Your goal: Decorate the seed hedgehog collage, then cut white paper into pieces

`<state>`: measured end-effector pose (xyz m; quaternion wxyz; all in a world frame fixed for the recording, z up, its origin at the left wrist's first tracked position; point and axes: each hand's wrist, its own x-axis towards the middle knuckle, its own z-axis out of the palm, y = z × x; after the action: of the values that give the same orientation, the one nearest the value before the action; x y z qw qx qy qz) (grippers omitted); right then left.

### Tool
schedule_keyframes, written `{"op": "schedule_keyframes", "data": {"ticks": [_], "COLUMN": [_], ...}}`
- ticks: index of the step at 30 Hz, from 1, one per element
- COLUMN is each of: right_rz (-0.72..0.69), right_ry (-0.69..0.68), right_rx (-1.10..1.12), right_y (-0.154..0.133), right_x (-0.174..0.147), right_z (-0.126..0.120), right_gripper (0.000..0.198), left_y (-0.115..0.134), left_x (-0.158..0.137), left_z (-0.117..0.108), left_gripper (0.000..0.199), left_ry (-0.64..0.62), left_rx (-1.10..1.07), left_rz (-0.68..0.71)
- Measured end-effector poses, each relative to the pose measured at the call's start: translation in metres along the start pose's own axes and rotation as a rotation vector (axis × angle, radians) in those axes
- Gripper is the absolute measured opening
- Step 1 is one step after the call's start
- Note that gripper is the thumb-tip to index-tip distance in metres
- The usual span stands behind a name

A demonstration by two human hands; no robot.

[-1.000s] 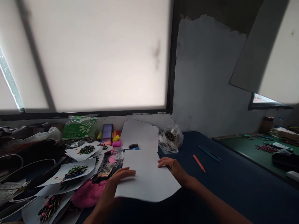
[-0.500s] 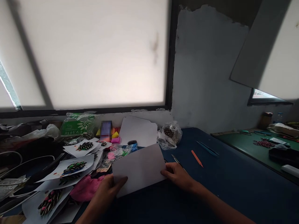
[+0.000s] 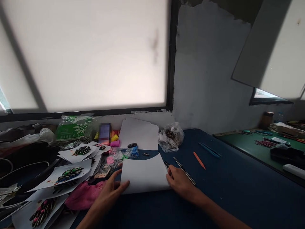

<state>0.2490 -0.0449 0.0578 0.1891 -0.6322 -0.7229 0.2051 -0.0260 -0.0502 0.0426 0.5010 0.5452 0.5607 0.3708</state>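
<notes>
A blank sheet of white paper (image 3: 145, 175) lies between my hands, low over the blue table, its far right corner curling up. My left hand (image 3: 113, 188) grips the left edge, thumb on top and fingers beneath. At the right edge my right hand (image 3: 179, 181) pinches the paper, its fingertips partly hidden. Just past the right hand lie slim metal tweezers (image 3: 184, 171). A few sunflower seeds (image 3: 146, 154) sit behind the paper's far edge.
Papers with seed-and-clay figures (image 3: 69, 174) pile at left beside a pink cloth (image 3: 84, 194). Behind are a green seed bag (image 3: 75, 128), blank paper (image 3: 139, 133) and a plastic bag of seeds (image 3: 171, 136). An orange stick (image 3: 199, 160) and blue tweezers (image 3: 210, 150) lie right.
The sheet has come down and levelled from its tilt, uncovering seeds behind it. Both hands stay at its edges. The view has shifted slightly to the right.
</notes>
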Motion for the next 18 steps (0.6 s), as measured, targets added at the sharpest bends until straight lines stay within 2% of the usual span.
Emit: {"op": "schedule_keyframes", "data": {"ticks": [5, 8, 12, 14, 18], "right_rz": [-0.008, -0.024, -0.036, -0.085, -0.269], "right_ry": [-0.003, 0.008, 0.052, 0.078, 0.083], "right_rx": [0.02, 0.029, -0.056, -0.086, -0.148], "right_y": [0.002, 0.004, 0.006, 0.004, -0.006], "right_x": [-0.001, -0.001, 0.002, 0.002, -0.004], "right_z": [-0.002, -0.004, -0.004, -0.002, 0.002], "right_gripper": [0.016, 0.022, 0.024, 0.025, 0.034], "left_y": [0.005, 0.008, 0.002, -0.004, -0.017], "left_x": [-0.001, -0.004, -0.008, -0.008, -0.006], "left_z": [0.009, 0.008, 0.003, 0.002, 0.003], "left_gripper": [0.092, 0.085, 0.074, 0.072, 0.068], "left_ry": [0.097, 0.161, 0.176, 0.171, 0.201], "left_rx": [0.145, 0.247, 0.318, 0.351, 0.413], "left_rz": [-0.025, -0.031, -0.038, -0.028, 0.023]}}
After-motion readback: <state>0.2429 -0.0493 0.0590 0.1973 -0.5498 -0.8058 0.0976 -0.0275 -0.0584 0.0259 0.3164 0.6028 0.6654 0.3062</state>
